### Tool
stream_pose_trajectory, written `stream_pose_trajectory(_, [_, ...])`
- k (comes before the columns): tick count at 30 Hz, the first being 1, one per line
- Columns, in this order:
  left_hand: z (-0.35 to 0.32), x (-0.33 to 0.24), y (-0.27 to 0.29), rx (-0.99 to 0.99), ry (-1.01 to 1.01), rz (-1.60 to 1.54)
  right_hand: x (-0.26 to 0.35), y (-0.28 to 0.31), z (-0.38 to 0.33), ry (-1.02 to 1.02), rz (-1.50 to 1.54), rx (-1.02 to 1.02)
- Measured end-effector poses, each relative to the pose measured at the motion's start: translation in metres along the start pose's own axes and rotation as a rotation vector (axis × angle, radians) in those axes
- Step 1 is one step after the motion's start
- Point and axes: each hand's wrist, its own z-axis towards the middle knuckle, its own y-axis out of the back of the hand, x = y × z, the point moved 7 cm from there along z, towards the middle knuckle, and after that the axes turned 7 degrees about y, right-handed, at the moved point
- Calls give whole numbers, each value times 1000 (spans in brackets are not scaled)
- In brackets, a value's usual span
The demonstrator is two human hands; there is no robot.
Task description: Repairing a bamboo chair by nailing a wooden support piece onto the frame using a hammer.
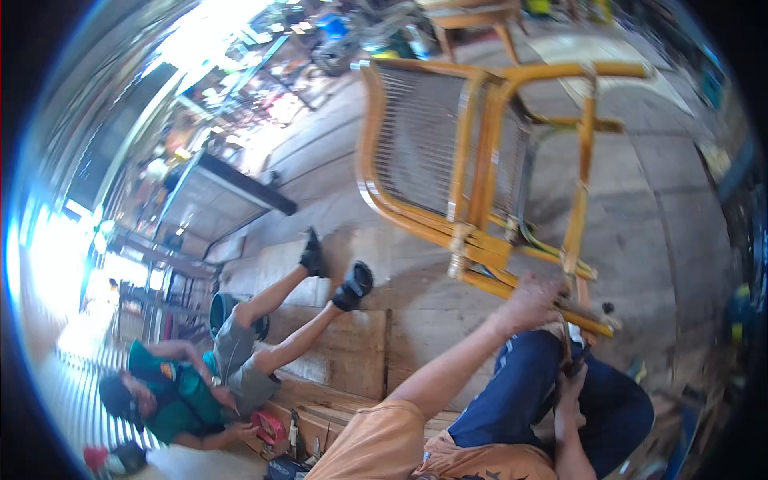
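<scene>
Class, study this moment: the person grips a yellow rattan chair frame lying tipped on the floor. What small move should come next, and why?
Probably steady the frame first. The left hand grips the lower rail of the chair frame, which lies tipped against the knee. The right hand sits by a dark tool near that rail's end, so bringing it to the joint seems likely.

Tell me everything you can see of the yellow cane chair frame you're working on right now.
The chair frame is yellow-orange cane or rattan, with curved poles lashed at the joints and a grey woven mesh panel filling one side. It is tipped over, not standing upright, on the wooden plank floor, its lower rail near the person's blue-trousered knee. The left hand rests on the lower rail. The right hand sits just below that rail near a dark tool; whether it touches the frame cannot be told.
</scene>
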Motion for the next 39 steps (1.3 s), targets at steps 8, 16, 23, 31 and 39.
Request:
stream_pose_trajectory(8, [7,-4,19,-49,62,-117,-22,-30,2,225,84,87])
stream_pose_trajectory(16, [23,-24,42,-381,-32,77,-24,32,0,174,-382,-348])
stream_pose_trajectory(23, [114,-39,59,-412,-162,361,-18,74,-4,66,-156,-529])
stream_pose_trajectory(31, [150,-35,73,-217,-82,482,45,96,-18,88,-166,-536])
stream_pose_trajectory(39, [66,-16,54,-710,74,477,113,156,-28,240,71,-555])
